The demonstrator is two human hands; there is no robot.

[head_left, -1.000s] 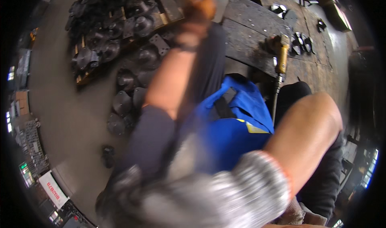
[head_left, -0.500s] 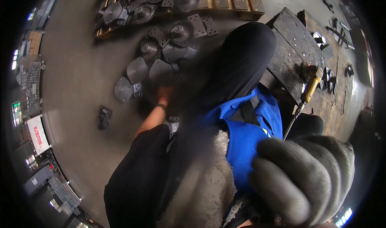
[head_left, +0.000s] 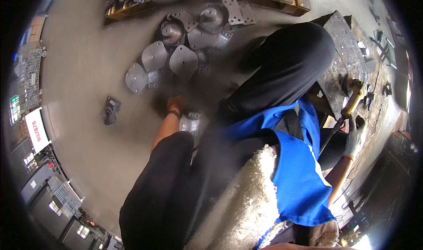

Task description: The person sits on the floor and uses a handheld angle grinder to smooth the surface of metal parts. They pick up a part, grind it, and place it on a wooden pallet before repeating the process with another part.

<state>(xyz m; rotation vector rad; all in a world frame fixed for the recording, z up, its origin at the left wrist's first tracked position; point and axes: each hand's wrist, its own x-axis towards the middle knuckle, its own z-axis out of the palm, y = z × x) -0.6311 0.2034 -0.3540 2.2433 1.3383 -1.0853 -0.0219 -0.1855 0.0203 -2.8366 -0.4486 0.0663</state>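
My left hand (head_left: 175,103), with a dark band at the wrist, reaches down past my left knee toward the floor. Its fingers are lost in shadow and blur, so what it touches is unclear. Beside it lies a grey metal bracket (head_left: 190,122). Beyond, round metal plates (head_left: 183,61) and flanged hubs (head_left: 211,17) lie grouped on the floor. On the right, my gloved right hand (head_left: 356,133) is just below a yellow, hose-fed hand tool (head_left: 354,102) on the bench. Thumb and fingers look apart, and no grip on the tool shows.
A wooden pallet (head_left: 282,2) loaded with metal parts stands at the far edge. One dark part (head_left: 110,111) lies alone on the floor at left. A scarred bench (head_left: 343,51) carries small round parts at right. My blue apron (head_left: 299,179) and bent knees fill the middle.
My right hand has moved from close by at the lower right out to the tool on the bench. The view has shifted, while my left hand stays low by the floor parts.
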